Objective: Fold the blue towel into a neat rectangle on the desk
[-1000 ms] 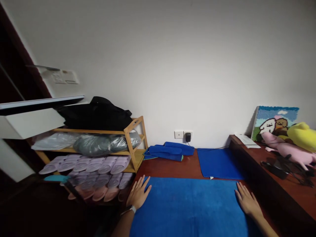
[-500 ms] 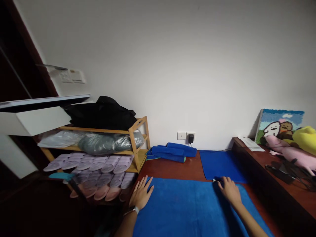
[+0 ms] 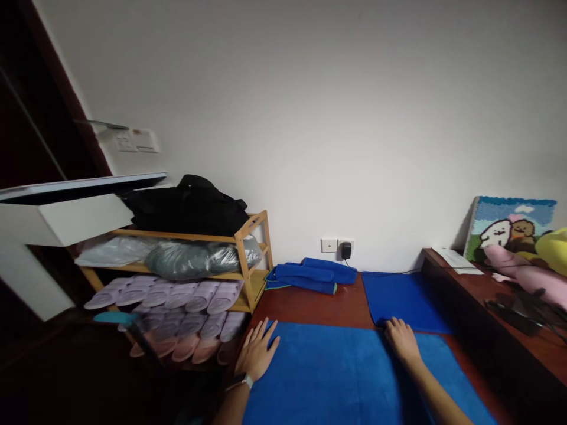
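Observation:
A large blue towel (image 3: 336, 378) lies spread flat on the red-brown wooden surface (image 3: 310, 304) in front of me. My left hand (image 3: 257, 353) rests flat on the towel's far left corner, fingers stretched out and spread, a watch at the wrist. My right hand (image 3: 402, 341) lies on the towel's far edge, right of centre, its fingertips at the near edge of a smaller blue towel (image 3: 405, 298) spread beyond; whether they pinch anything I cannot make out. Folded blue towels (image 3: 312, 273) are piled by the wall.
A wooden shoe rack (image 3: 248, 260) with several slippers, bagged bundles and a black bag (image 3: 186, 206) stands at the left. A wall socket with a charger (image 3: 346, 250) sits behind the towels. A raised ledge (image 3: 473, 295) at the right holds plush toys, a picture and cables.
My right hand has slid left and forward from the towel's far right corner to its far edge near the smaller towel. The left hand has stayed in place. The view has shifted slightly.

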Demonstrator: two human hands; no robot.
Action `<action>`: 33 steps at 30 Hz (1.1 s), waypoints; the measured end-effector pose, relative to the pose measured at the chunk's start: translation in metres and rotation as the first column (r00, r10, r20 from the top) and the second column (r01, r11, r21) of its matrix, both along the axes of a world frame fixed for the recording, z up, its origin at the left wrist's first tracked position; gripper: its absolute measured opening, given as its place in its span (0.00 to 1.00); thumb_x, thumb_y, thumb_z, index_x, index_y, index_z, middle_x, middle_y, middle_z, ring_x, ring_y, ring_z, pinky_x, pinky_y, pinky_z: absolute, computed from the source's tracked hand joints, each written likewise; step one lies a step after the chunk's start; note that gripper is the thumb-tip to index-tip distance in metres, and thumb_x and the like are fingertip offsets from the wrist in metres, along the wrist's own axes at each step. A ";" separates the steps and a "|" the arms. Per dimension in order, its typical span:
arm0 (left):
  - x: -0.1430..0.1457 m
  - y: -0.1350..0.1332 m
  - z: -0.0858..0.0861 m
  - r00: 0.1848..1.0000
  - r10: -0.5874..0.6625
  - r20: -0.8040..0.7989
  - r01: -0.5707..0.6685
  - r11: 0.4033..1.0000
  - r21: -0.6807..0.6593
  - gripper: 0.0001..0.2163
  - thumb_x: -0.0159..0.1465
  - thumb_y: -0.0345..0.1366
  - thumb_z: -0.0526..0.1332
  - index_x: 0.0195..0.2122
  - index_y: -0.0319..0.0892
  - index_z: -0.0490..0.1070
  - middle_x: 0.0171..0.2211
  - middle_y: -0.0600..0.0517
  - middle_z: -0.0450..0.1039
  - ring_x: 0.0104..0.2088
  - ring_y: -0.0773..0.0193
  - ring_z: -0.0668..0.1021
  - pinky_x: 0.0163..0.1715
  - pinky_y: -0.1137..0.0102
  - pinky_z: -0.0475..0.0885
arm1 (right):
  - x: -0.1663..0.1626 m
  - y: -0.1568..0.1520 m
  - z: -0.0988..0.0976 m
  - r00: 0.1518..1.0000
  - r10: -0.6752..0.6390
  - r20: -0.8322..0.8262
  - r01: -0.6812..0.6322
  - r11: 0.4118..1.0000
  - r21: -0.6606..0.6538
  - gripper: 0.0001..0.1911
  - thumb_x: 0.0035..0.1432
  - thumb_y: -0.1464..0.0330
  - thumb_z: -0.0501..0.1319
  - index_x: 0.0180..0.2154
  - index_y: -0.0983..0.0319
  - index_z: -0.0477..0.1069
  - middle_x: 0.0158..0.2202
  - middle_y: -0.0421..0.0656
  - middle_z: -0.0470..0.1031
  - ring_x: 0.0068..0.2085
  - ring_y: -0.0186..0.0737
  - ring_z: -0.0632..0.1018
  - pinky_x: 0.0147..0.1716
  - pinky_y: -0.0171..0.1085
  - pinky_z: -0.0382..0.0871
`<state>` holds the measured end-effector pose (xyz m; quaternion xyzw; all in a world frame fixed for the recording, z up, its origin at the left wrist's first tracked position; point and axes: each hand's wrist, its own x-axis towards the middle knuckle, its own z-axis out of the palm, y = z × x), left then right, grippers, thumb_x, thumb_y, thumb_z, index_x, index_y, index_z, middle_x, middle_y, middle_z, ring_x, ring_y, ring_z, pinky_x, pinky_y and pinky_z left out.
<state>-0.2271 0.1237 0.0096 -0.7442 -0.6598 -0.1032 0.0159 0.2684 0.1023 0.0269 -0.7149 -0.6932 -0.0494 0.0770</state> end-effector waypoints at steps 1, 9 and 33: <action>0.000 0.000 0.000 1.000 0.001 0.000 -0.001 1.000 0.001 0.26 0.73 0.51 0.49 0.70 0.52 0.58 0.73 0.48 0.54 0.71 0.55 0.59 0.70 0.55 0.53 | 0.001 0.000 -0.001 1.000 0.020 -0.003 -0.020 1.000 -0.001 0.19 0.66 0.71 0.49 0.49 0.59 0.77 0.50 0.50 0.78 0.52 0.49 0.75 0.51 0.42 0.64; 0.000 0.002 -0.003 1.000 0.011 0.007 -0.011 1.000 0.026 0.26 0.72 0.50 0.51 0.70 0.53 0.59 0.72 0.49 0.55 0.71 0.55 0.60 0.69 0.55 0.54 | 0.015 -0.003 -0.023 0.984 0.080 -0.158 -0.088 0.995 -0.043 0.30 0.64 0.72 0.44 0.63 0.63 0.69 0.63 0.48 0.72 0.64 0.44 0.70 0.66 0.42 0.59; -0.005 -0.005 -0.007 1.000 -0.016 -0.011 0.015 0.998 -0.065 0.28 0.73 0.53 0.46 0.72 0.52 0.54 0.74 0.48 0.49 0.72 0.53 0.55 0.70 0.52 0.51 | 0.113 -0.080 -0.070 0.970 -0.193 -0.146 0.159 0.963 -0.217 0.42 0.62 0.46 0.40 0.72 0.54 0.51 0.74 0.36 0.49 0.74 0.45 0.49 0.72 0.51 0.45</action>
